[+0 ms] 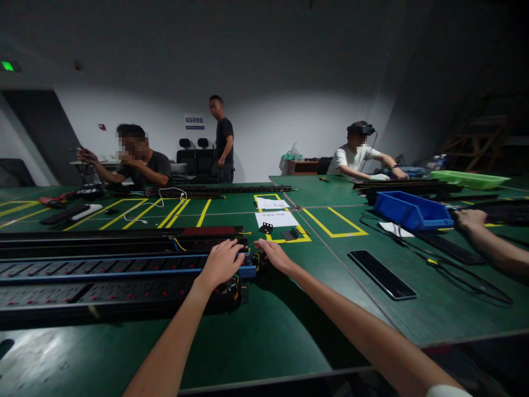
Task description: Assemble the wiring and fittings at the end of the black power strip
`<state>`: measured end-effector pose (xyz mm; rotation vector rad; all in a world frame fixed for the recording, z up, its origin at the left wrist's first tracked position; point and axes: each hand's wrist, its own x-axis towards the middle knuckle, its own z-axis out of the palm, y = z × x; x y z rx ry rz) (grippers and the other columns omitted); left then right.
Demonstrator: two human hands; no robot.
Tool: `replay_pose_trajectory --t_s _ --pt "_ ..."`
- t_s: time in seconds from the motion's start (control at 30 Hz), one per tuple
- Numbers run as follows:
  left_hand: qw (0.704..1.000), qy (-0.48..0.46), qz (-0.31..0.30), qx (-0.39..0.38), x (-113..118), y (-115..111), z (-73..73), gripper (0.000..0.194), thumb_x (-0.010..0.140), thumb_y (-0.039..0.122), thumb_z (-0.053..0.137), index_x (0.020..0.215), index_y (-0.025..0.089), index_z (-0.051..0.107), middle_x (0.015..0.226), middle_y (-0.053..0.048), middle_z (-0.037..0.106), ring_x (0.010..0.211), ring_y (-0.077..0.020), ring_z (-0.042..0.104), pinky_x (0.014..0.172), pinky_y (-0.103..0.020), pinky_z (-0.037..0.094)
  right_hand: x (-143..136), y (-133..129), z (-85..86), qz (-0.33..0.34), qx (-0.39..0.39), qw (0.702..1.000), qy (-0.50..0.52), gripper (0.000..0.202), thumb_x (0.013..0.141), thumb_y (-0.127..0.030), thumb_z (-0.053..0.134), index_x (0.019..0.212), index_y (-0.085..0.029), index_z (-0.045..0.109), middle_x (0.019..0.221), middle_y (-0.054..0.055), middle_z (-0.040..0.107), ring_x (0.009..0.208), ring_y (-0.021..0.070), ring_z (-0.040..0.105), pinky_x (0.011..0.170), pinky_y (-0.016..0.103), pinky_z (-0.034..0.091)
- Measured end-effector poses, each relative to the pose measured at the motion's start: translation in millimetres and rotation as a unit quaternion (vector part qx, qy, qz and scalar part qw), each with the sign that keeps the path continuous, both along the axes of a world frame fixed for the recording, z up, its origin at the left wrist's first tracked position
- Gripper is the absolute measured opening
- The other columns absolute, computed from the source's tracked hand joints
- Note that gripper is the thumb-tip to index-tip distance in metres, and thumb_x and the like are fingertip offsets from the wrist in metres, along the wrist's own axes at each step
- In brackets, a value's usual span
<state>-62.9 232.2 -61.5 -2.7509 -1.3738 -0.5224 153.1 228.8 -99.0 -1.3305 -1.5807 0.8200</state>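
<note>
Long black power strips lie side by side on the green table, their ends near the middle of the view. One blue-edged strip (157,267) runs under my left hand (223,262), which rests over its right end with fingers spread. Just beyond that end is my right hand (273,255), fingers bent toward wires and a connector; what its fingertips pinch, if anything, is too small to make out. In front of the blue strip lies a black strip (136,292) with red dots and loose wires at its end.
Two small black brackets (291,234) lie by paper sheets (276,219) and yellow tape. To the right are a phone (382,274), a blue bin (413,210), black cables and another person's hand (473,218). A green tray (469,179) and several people are farther back.
</note>
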Motion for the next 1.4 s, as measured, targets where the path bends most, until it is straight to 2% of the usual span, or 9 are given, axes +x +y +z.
replay_pose_trajectory --t_s 0.17,0.27,0.33,0.4,0.47,0.6,0.73,1.03,1.4 --pt "1.000 0.008 0.001 0.002 0.0 -1.9 1.5 0.044 0.099 0.042 0.038 0.131 0.022 0.062 0.146 -0.009 0.053 0.138 -0.0286 0.044 0.114 -0.047 0.034 -3.4 2.9 4.0 -0.047 0.025 0.998 -0.040 0.036 0.091 -0.042 0.049 0.089 -0.015 0.072 0.086 0.005 0.072 0.079 0.0196 0.064 0.071 0.029 0.049" --pt "1.000 0.010 0.000 0.004 0.3 -2.1 2.2 0.044 0.099 0.042 0.038 0.131 0.023 0.061 0.146 -0.008 0.053 0.138 -0.0279 0.044 0.114 -0.047 0.033 -3.0 -5.1 3.0 -0.019 0.001 0.999 -0.031 0.036 0.089 -0.045 0.052 0.093 -0.015 0.072 0.082 0.004 0.070 0.073 0.0179 0.063 0.066 0.027 0.048" --pt "1.000 0.011 -0.002 0.004 0.4 -2.0 2.9 0.044 0.099 0.042 0.038 0.132 0.023 0.060 0.146 -0.008 0.053 0.138 -0.0278 0.044 0.114 -0.047 0.033 -1.8 -10.9 4.0 -0.006 0.010 0.999 -0.034 0.036 0.089 -0.046 0.053 0.096 -0.016 0.072 0.084 0.004 0.070 0.076 0.0179 0.063 0.067 0.027 0.048" --pt "1.000 0.011 -0.004 0.002 0.5 -1.8 3.6 0.044 0.099 0.042 0.038 0.133 0.023 0.060 0.146 -0.008 0.053 0.138 -0.0283 0.044 0.114 -0.048 0.034 0.7 -15.1 6.9 -0.034 0.031 0.998 -0.051 0.033 0.088 -0.044 0.054 0.095 -0.017 0.071 0.087 0.005 0.071 0.080 0.0181 0.064 0.069 0.026 0.048" --pt "1.000 0.012 -0.004 -0.002 0.4 -1.3 4.0 0.044 0.099 0.042 0.038 0.132 0.023 0.060 0.146 -0.008 0.053 0.138 -0.0287 0.044 0.114 -0.048 0.034 4.3 -17.5 10.5 -0.061 0.020 0.996 -0.065 0.029 0.088 -0.042 0.056 0.091 -0.016 0.069 0.083 0.005 0.071 0.075 0.0173 0.064 0.066 0.026 0.048" --pt "1.000 0.016 -0.002 -0.007 0.6 -0.7 3.7 0.043 0.099 0.042 0.038 0.131 0.024 0.060 0.146 -0.008 0.052 0.138 -0.0280 0.043 0.114 -0.048 0.034 9.4 -21.5 15.2 0.016 -0.091 0.995 -0.035 0.030 0.090 -0.040 0.055 0.079 -0.014 0.065 0.065 0.003 0.065 0.056 0.0134 0.061 0.054 0.023 0.049" --pt "1.000 0.014 0.001 -0.008 1.1 -1.1 4.1 0.042 0.099 0.041 0.039 0.131 0.023 0.060 0.146 -0.008 0.052 0.138 -0.0279 0.043 0.114 -0.048 0.034 8.5 -26.9 17.3 0.052 -0.121 0.991 0.020 0.023 0.088 -0.035 0.063 0.080 -0.014 0.065 0.064 0.001 0.065 0.057 0.0122 0.063 0.055 0.022 0.053" --pt "1.000 0.002 0.001 -0.016 0.0 -2.0 4.8 0.040 0.099 0.040 0.040 0.129 0.024 0.061 0.144 -0.007 0.055 0.137 -0.0283 0.044 0.113 -0.048 0.035 8.1 -30.8 12.5 0.063 -0.147 0.978 0.133 0.040 0.078 -0.053 0.075 0.080 -0.013 0.068 0.069 0.003 0.067 0.063 0.0124 0.067 0.058 0.022 0.058" --pt "1.000 -0.005 0.006 -0.026 1.1 -3.6 6.9 0.041 0.098 0.041 0.042 0.127 0.023 0.062 0.144 -0.008 0.055 0.138 -0.0288 0.044 0.114 -0.048 0.034 6.3 -30.4 4.1 0.063 -0.129 0.978 0.154 0.058 0.068 -0.067 0.075 0.081 -0.011 0.072 0.065 0.003 0.066 0.058 0.0102 0.062 0.059 0.022 0.056"
